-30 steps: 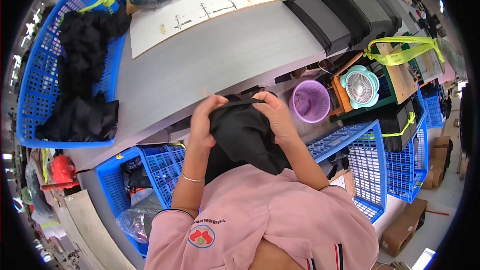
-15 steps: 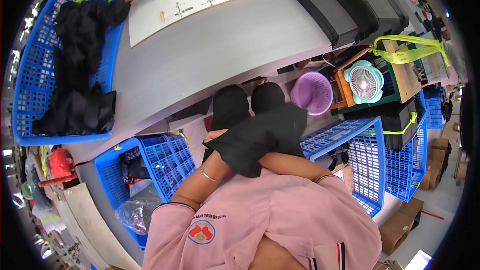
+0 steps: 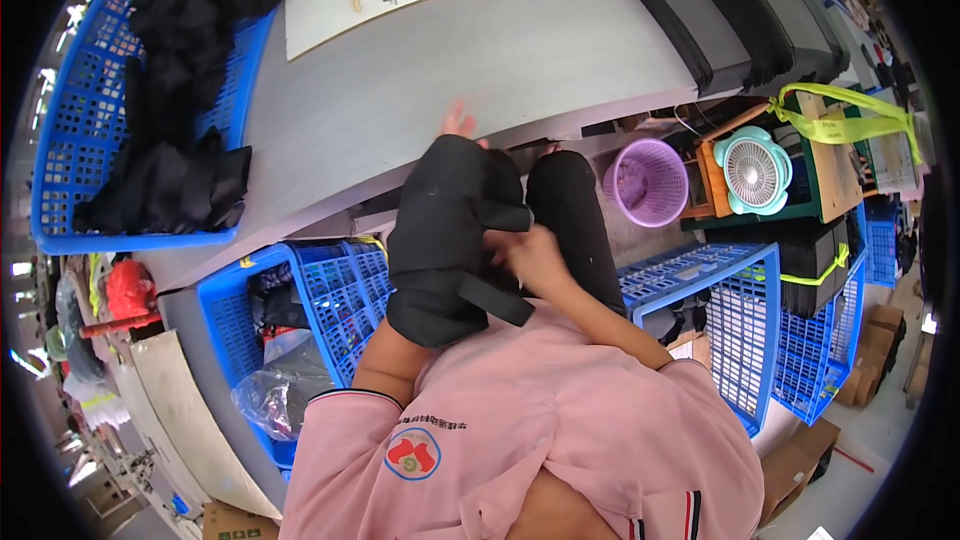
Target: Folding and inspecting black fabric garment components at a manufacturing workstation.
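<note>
- And there, poking out past the top of a black cloth piece (image 3: pixel 430 240), just over the near edge of the grey table (image 3: pixel 470 50): the left hand (image 3: pixel 459 122), fingers loosely apart, blurred, gripping nothing visible!
- Wrapped round the left forearm (image 3: pixel 385 365) like a loose sleeve, that same cloth, reaching from near the elbow to the wrist, above the lap and in front of the pink shirt (image 3: pixel 500 390).
- Jutting to the right off the cloth, an upper band (image 3: pixel 508 216) and a lower band (image 3: pixel 497 299), both dark and narrow.
- Right between those two, fingers bent toward the cloth: the right hand (image 3: pixel 535 258), smeared by blur. Cannot tell whether clamped on fabric or merely beside it!
- Underneath, black trousers (image 3: pixel 575 210), partly covered by the cloth and the right hand.
- Over to the left, up on the tabletop, a blue basket (image 3: pixel 140 241) with a black fabric heap (image 3: pixel 180 40) draped inside.
- Along the far side, a white board (image 3: pixel 340 18) with dark marks, then dark flat stacks (image 3: pixel 690 25) toward the right.
- Down right, below table height, a purple bin (image 3: pixel 672 183), just beside a mint-green fan (image 3: pixel 755 172), with a yellow-green strip (image 3: pixel 850 127) near.
- Flanking the lap, a left crate (image 3: pixel 345 305) in blue, with a clear plastic bag (image 3: pixel 275 405) at its near end, and a right crate (image 3: pixel 745 335), blue too!
</note>
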A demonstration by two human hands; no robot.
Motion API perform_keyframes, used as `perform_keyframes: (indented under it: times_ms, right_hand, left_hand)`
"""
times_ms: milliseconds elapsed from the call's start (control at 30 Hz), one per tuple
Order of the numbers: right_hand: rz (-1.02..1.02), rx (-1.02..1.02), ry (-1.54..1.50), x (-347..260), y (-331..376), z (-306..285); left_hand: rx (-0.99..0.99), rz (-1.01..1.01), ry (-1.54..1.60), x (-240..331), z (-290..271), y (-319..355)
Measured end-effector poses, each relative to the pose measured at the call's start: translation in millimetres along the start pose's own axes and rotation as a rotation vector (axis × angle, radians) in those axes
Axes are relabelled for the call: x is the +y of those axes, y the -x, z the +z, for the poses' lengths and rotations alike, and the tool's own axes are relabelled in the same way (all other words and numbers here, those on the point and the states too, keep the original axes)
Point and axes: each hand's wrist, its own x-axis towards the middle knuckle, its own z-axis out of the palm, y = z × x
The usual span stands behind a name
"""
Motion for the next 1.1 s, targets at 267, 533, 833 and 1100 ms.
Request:
perform_keyframes:
  times_ms: [267, 533, 833, 1100]
  right_hand:
    - [-0.299, -0.063, 0.232, -69, -12, -32]
    - [-0.17, -0.201, -0.637, -105, -2, -56]
    - [-0.465, 0.308, -0.351, -117, -26, -76]
    - [-0.728, 0.503, 0.636, -103, -17, -56]
  left_hand:
    - [-0.355, 0.954, -1.008, -32, -49, 4]
    - [-0.516, 0.133, -0.092, -32, -65, -3]
    - [-0.486, 0.881, -1.289, -112, -114, -12]
    - [-0.608, 0.247, -0.422, -122, -123, -18]
